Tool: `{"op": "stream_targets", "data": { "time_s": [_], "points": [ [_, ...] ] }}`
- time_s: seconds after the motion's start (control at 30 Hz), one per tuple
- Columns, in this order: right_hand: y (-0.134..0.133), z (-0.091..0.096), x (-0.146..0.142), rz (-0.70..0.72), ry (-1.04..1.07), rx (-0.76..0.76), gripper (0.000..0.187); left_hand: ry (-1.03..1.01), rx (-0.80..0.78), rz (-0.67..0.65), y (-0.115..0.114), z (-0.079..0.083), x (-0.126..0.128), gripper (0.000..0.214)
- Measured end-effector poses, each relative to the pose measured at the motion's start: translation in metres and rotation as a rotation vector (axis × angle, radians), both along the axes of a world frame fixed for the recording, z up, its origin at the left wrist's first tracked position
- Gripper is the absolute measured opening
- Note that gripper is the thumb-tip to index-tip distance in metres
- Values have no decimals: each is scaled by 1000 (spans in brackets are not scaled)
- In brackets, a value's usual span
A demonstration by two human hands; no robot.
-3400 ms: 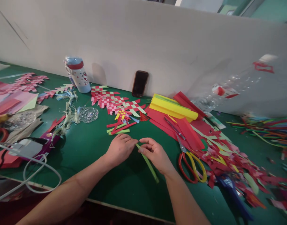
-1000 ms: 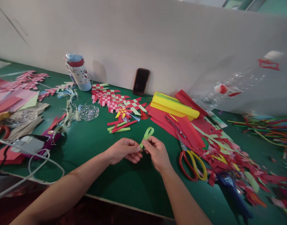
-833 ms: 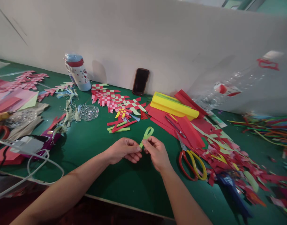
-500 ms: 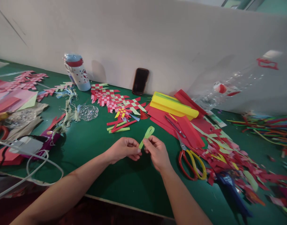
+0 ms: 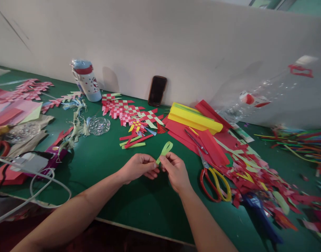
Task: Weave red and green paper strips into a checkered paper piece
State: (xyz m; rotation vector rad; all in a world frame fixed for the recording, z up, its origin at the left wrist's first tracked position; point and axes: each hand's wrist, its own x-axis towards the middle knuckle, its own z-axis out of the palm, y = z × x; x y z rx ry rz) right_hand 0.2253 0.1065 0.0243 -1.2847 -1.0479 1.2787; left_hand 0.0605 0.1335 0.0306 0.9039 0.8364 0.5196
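Here, at a green cutting mat [image 5: 139,206], your hands meet just above its middle, curled nearly closed around a pale green paper strip [image 5: 164,149]. The strip is bent into a narrow, upright loop. Your right hand [image 5: 176,171] pinches its base between thumb and fingers, while the fingertips of your left hand [image 5: 138,168] close on it from the other side, right beside the right hand.

Just beyond the loop lie loose red and green strips [image 5: 131,140] and woven red-and-pale-green paper pieces [image 5: 129,113]. To your right sit scissors with red and yellow handles [image 5: 211,185], red paper sheets [image 5: 181,134] and a yellow paper roll [image 5: 193,119], with red paper scraps [image 5: 255,178] spilling toward a blue-handled tool [image 5: 257,213].

Against the wall stand a Hello Kitty water bottle [image 5: 86,82] and a dark phone [image 5: 157,91]. A clear plastic bottle [image 5: 255,99] rests beside the paper, frayed fibre tassels [image 5: 76,126] lie left of the weaving, and a white cable [image 5: 31,196] loops near your left arm [image 5: 71,213].
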Motion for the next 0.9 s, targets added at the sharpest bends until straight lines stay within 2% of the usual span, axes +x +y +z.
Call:
{"op": "stream_targets", "data": {
  "time_s": [0.33, 0.57, 0.9],
  "points": [
    [0, -1, 1, 13, -24, -6, 35, 25, 7, -1, 0, 0, 0, 48],
    [0, -2, 3, 107, -31, -47, 33, 39, 57, -18, 1, -2, -1, 45],
    [0, -8, 1, 34, -43, -43, 35, 37, 156, 24, 0, -7, 1, 36]
  ]
}}
